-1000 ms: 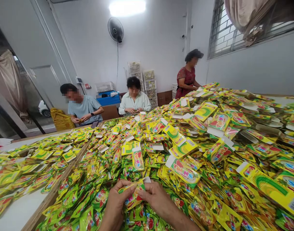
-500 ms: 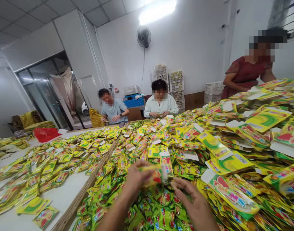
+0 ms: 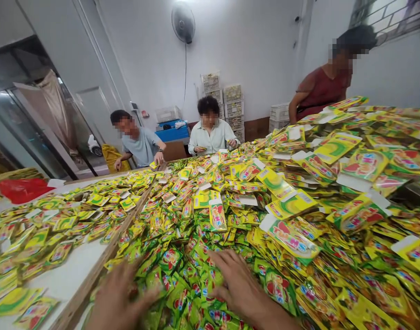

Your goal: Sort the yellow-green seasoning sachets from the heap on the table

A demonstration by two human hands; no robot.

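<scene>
My left hand [image 3: 122, 293], smeared by motion, hovers at the lower left near the wooden divider [image 3: 103, 261]. Its fingers are spread and no carton shows in it. Over a heap of small green sachets [image 3: 182, 284] my right hand [image 3: 235, 282] reaches with fingers stretched out, at or just above the sachets; whether it touches them I cannot tell. Just beyond, a yellow carton [image 3: 217, 215] with a white open flap leans on the heap. Another flat carton [image 3: 292, 238] with its flap up lies to the right of my right hand.
Many yellow cartons [image 3: 361, 162] pile high on the right. Left of the divider, cartons lie on a white tabletop [image 3: 82, 261], with a red plastic bag [image 3: 24, 189] behind. Across the table are three people; white crates [image 3: 234, 107] stand stacked by the wall.
The carton in my left hand is gone from it, and that hand has moved left and down. My right hand has shifted left over the sachets. The view has turned slightly right and down.
</scene>
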